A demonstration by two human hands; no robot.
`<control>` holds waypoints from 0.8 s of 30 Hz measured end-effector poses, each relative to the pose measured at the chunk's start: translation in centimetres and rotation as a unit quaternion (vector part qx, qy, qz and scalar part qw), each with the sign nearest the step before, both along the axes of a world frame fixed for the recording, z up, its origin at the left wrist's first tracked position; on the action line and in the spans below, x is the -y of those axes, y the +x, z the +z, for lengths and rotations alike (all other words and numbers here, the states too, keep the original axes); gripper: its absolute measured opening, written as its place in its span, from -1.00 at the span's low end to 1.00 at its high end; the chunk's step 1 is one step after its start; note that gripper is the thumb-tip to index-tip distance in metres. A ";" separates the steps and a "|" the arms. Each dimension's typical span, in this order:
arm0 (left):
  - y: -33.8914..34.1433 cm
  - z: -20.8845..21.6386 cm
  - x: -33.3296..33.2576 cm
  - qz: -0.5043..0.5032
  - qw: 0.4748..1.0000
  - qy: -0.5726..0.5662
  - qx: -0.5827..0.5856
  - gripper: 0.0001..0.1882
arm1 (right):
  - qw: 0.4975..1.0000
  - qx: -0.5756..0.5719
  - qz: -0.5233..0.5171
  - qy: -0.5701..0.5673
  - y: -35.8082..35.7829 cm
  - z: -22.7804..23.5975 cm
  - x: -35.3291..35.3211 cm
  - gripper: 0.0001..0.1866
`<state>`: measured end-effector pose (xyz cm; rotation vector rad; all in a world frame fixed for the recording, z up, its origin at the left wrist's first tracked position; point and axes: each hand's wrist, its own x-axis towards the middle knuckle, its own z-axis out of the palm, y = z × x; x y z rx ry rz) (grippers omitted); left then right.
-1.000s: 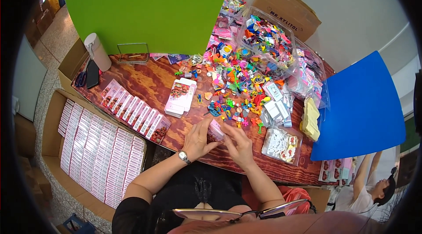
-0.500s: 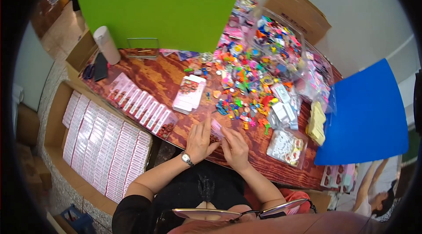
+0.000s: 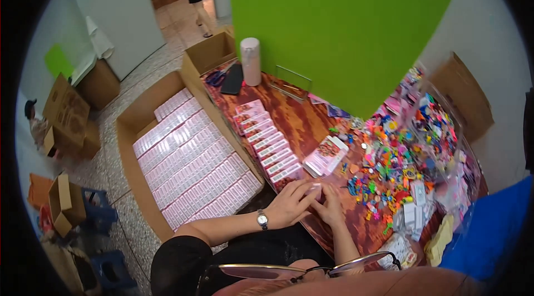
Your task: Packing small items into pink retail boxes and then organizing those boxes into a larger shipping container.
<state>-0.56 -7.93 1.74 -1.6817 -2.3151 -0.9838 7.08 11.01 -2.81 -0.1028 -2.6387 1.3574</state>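
At the near edge of the table, a small pink box (image 3: 316,187) is held between my two hands. My left hand (image 3: 288,205), with a watch on its wrist, has its fingers curled over the box from the left. My right hand (image 3: 332,207) closes on it from the right. Most of the box is hidden behind fingers. Just beyond my hands lies a small stack of flat pink-and-white cartons (image 3: 327,156). A leaning row of similar pink boxes (image 3: 272,143) stands to their left.
A large cardboard box (image 3: 129,168) on the left holds rows of pink boxes. Small colourful toys (image 3: 384,171) spread over the table's right side, near a clear bin (image 3: 453,129). A green board (image 3: 334,29) rises behind. A pink bottle (image 3: 251,62) and wire stand (image 3: 293,82) stand at the back.
My view has swung left, so the table appears further right and a walking person shows in the doorway. The box between my hands is now more covered by my fingers.
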 end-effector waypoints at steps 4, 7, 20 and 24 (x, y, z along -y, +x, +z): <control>-1.3 1.8 1.5 0.017 0.994 0.103 0.012 -0.31 | 0.996 -0.046 -0.025 0.067 -1.2 1.5 2.0 -0.37; -3.8 2.3 2.8 0.067 0.988 0.140 0.018 -0.37 | 0.989 -0.079 -0.070 0.108 -0.8 -0.7 2.1 -0.22; -18.9 -4.7 8.4 0.294 0.927 0.171 0.157 -0.54 | 0.986 -0.067 -0.154 0.006 1.1 0.1 6.1 -0.19; -19.3 -4.3 7.2 0.270 0.935 0.116 0.198 -0.55 | 0.986 -0.099 -0.131 -0.035 -0.5 -0.1 7.5 -0.17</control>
